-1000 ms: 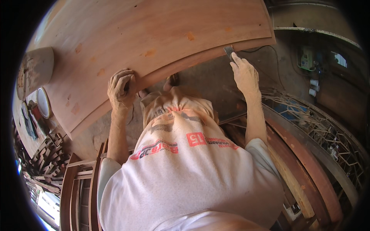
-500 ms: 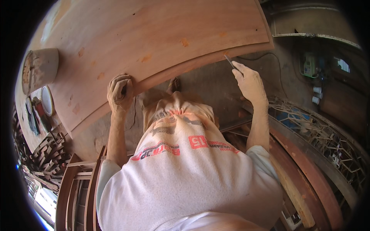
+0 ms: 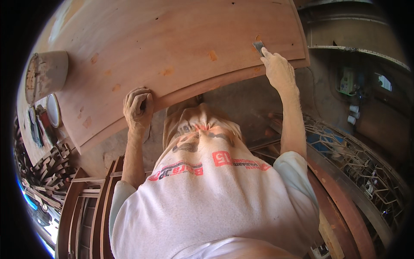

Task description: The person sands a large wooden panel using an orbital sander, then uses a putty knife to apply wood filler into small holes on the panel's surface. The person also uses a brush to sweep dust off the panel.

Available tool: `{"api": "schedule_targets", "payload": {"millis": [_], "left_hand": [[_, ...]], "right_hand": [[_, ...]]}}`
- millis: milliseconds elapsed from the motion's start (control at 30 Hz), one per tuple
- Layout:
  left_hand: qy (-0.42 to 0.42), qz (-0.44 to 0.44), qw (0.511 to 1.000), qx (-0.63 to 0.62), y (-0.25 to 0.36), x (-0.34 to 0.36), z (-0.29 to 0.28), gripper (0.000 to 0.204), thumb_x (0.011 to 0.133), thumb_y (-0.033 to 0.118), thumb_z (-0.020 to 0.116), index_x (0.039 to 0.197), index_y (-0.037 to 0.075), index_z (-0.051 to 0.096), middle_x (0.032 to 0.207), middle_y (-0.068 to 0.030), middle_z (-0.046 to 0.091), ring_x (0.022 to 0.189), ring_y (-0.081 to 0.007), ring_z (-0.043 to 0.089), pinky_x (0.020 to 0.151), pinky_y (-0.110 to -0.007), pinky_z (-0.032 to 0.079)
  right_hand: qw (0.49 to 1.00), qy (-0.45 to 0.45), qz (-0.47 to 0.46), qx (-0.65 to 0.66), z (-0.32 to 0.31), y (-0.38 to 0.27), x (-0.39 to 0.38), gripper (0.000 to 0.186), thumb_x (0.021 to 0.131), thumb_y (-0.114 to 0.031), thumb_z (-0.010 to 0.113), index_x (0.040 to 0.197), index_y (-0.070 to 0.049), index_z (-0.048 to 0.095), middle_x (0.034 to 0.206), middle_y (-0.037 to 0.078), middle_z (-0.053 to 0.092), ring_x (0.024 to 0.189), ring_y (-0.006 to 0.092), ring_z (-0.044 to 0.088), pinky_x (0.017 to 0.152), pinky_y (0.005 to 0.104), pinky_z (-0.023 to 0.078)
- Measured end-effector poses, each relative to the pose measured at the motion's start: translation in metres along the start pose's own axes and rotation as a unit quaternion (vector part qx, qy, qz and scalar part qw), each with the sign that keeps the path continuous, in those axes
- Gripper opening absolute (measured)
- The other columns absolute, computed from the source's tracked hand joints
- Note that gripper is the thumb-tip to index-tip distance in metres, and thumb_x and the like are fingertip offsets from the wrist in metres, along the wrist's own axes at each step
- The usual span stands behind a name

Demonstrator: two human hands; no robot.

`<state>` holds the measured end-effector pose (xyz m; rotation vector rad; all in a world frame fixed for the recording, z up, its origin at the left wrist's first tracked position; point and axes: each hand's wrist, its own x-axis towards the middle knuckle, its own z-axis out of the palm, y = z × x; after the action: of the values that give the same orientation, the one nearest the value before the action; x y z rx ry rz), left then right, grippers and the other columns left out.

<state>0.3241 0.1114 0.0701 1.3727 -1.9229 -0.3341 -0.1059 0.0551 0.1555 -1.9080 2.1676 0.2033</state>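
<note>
A wide reddish-brown wooden panel (image 3: 189, 47) spans the upper part of the view, dotted with orange filler patches (image 3: 211, 55). My right hand (image 3: 279, 71) grips a putty knife (image 3: 258, 46), its flat blade on the panel beside an orange patch near the right end. At the panel's near edge, my left hand (image 3: 139, 105) is curled closed around something dark, mostly hidden by the fingers.
A smeared whitish bucket (image 3: 54, 73) stands on the left, with a round lid (image 3: 53, 110) and some tools beside it. Wood offcuts (image 3: 54, 170) are heaped at lower left near wooden frames (image 3: 105, 203). Metal latticework (image 3: 358, 159) and long boards (image 3: 340, 207) lie at right.
My right hand has moved up from beside the panel's near edge, bringing the putty knife's blade onto the top face. My left hand stays closed at the edge.
</note>
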Motion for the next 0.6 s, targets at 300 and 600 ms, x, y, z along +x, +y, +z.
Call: {"api": "schedule_targets", "payload": {"millis": [300,600], "left_hand": [[-0.011,-0.003,1.0,0.001,0.002,0.007,0.0,0.012,0.086,-0.003,0.077,0.09,0.005,0.069,0.1,-0.0091,0.075,0.102,-0.0306,0.073,0.09,-0.043,0.056],[-0.015,-0.011,1.0,0.002,-0.001,0.004,0.0,0.015,0.084,0.0,0.079,0.088,0.008,0.067,0.1,-0.0068,0.075,0.101,-0.0289,0.072,0.09,-0.042,0.054]], "right_hand": [[0.999,-0.026,-0.026,-0.014,-0.015,0.013,0.02,0.038,0.109,-0.029,0.056,0.142,-0.012,0.065,0.106,0.016,0.072,0.105,0.0354,0.072,0.089,0.0488,0.058],[0.998,-0.058,-0.013,0.001,-0.013,-0.003,-0.021,0.038,0.108,-0.026,0.057,0.142,-0.01,0.065,0.107,0.019,0.073,0.104,0.0382,0.072,0.088,0.0508,0.057]]}}
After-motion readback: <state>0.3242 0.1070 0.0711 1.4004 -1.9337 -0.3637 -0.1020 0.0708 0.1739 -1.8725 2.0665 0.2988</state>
